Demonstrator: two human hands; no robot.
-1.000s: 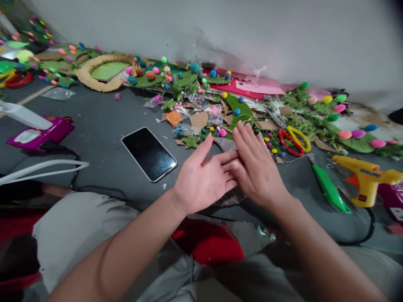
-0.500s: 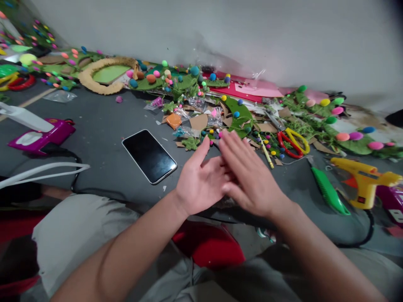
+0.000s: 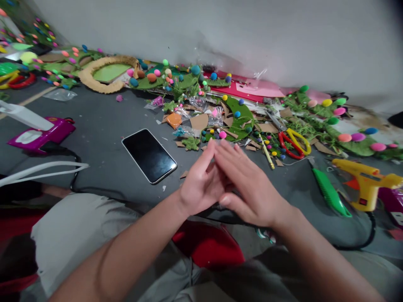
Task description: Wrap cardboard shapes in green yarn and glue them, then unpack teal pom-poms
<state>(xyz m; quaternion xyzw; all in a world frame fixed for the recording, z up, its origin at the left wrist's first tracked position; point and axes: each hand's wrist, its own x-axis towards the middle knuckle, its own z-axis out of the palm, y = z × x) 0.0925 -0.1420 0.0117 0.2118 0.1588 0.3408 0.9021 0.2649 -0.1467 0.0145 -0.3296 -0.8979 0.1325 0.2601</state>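
Observation:
My left hand (image 3: 200,191) is palm up at the table's near edge, its thumb upright and its other fingers partly covered. Over it lies my right hand (image 3: 252,188), fingers stretched flat and slanting across the left fingers. The two touch near the fingertips, with a gap at the palms. I see nothing held; whether something small sits between them is hidden. Left of the hands lies a smartphone (image 3: 149,156) with a dark screen. Just beyond the fingertips are a pink pom-pom (image 3: 223,134), a green leafy star (image 3: 191,143) and cardboard scraps.
On the right are red-and-yellow-handled scissors (image 3: 294,143), a green cutter (image 3: 330,191), a yellow glue gun (image 3: 365,178) and a pencil (image 3: 267,153). A purple glue gun (image 3: 44,133) lies left. A tan ring (image 3: 97,77) and pom-pom-dotted leaves (image 3: 185,82) line the wall.
My right hand has slid slightly back and closer over the left palm. The left thumb now meets the right fingertips. Objects on the table have stayed in place.

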